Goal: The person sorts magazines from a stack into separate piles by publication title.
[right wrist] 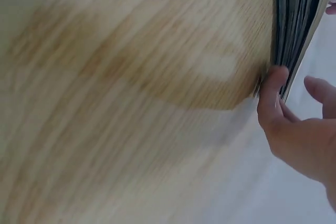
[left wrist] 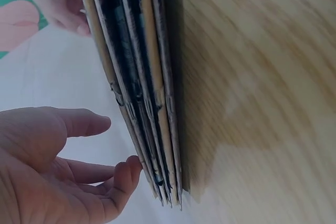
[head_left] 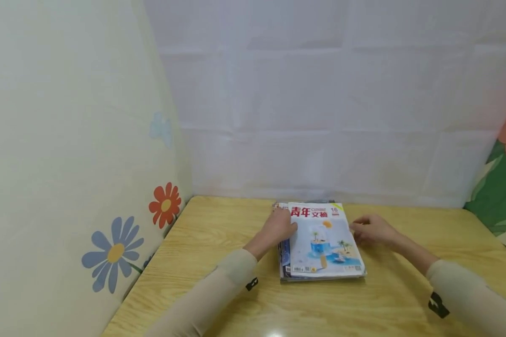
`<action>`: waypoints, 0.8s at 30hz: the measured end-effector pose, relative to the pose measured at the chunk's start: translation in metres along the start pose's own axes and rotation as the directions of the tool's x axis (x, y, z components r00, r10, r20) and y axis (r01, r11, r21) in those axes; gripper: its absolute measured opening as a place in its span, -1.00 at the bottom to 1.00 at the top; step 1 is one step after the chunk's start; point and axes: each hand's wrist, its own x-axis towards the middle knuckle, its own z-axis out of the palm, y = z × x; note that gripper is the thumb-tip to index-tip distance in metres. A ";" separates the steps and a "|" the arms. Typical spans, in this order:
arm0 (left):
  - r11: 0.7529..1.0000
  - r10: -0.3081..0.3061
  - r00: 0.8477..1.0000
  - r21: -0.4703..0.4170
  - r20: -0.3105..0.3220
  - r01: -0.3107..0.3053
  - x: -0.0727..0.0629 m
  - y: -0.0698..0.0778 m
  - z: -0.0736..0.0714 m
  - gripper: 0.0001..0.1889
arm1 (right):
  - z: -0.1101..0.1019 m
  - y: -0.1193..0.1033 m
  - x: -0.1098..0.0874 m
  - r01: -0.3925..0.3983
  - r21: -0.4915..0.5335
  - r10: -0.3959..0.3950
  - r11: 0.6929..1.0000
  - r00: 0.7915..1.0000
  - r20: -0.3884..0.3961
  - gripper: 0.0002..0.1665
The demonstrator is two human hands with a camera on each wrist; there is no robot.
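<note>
Left hand [head_left: 278,225], loosely bent, touched the magazine stack [head_left: 326,243] at left. Right hand [head_left: 376,229], thumb spread, touched its right edge.

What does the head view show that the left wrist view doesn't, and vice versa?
Only the head view shows the printed top cover, the red flower and the blue flower. Only the left wrist view shows, close up, the side layers of the magazine stack. Both show the left hand, right hand, magazine stack and table.
</note>
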 end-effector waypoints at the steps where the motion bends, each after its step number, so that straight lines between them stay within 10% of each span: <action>1: 1.000 -0.009 1.000 -0.017 0.005 0.009 0.000 0.000 0.000 -0.70 | 0.000 0.001 0.000 -0.025 0.049 0.024 0.999 0.999 0.027 -0.40; 10: 0.995 -0.011 1.000 -0.100 0.026 0.014 -0.005 0.007 0.004 -0.61 | -0.001 0.005 -0.006 -0.114 0.223 0.083 0.968 0.986 0.142 -0.33; 15: 0.957 -0.014 0.998 -0.289 0.060 0.031 -0.003 0.011 0.002 -0.53 | -0.006 0.006 -0.009 -0.112 0.252 0.082 0.961 0.989 0.124 -0.36; 24: 0.641 -0.146 0.987 -0.753 0.069 0.147 -0.003 0.000 0.004 -0.45 | -0.011 0.009 -0.010 -0.081 0.383 0.002 0.920 0.979 0.202 -0.34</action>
